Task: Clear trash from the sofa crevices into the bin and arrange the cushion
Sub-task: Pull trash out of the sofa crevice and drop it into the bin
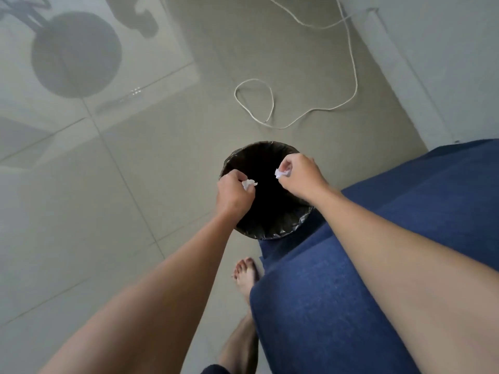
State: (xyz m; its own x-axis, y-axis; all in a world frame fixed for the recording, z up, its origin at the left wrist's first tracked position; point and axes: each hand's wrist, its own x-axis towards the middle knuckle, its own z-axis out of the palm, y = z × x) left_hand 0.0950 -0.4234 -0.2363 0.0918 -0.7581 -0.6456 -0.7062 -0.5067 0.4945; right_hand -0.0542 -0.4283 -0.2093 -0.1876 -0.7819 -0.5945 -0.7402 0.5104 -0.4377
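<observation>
A round bin (294, 225) lined with a dark plastic bag stands on the floor against the end of the blue sofa (337, 292). Both of my hands are held over its opening. My left hand (233, 194) is closed on a crumpled white paper scrap (249, 183) above the bin's left side. My right hand (299, 175) pinches a second white paper scrap (282, 173) above the bin's far right side. The bin's inside is dark and its contents do not show. No cushion is in view.
A white cord (351, 76) loops across the grey tiled floor beyond the bin. A pale wall (445, 63) runs along the right behind the sofa. My bare foot (247, 276) stands on the tiles beside the sofa's edge. A round shadow (75, 54) lies at the upper left.
</observation>
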